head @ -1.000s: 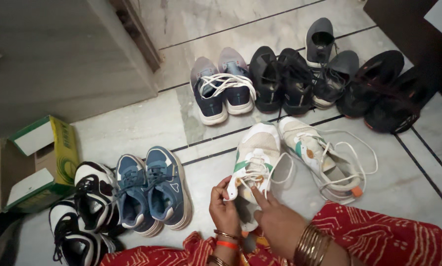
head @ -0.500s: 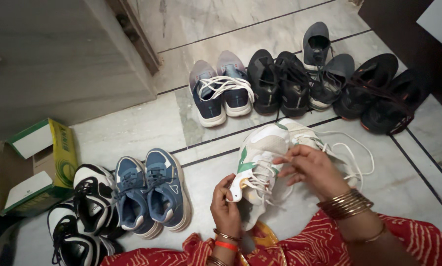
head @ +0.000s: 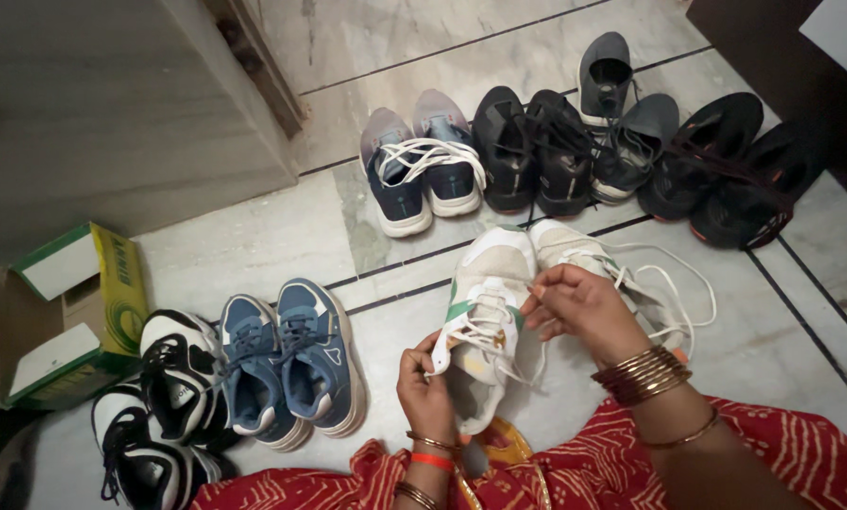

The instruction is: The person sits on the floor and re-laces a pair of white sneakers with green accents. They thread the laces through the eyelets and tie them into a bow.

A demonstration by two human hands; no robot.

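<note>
Head view: left hand (head: 427, 389) is gripping the white shoe (head: 480, 326) heel at lower centre; right hand (head: 579, 304) fingers are pinching its lace (head: 488, 329). Shoe looks light, soft; lace limp.

Left hand (head: 425, 389) low, palm turned inward, fingers curled upward, thumb tip pressed against fingertips in closed pinch. Left wrist bent, forearm rising from below. Right hand (head: 579, 304) higher, back facing up, fingers (head: 542, 283) bunched, pointing left, pinched together at tips. Right wrist straight, forearm angling down to right.
</note>
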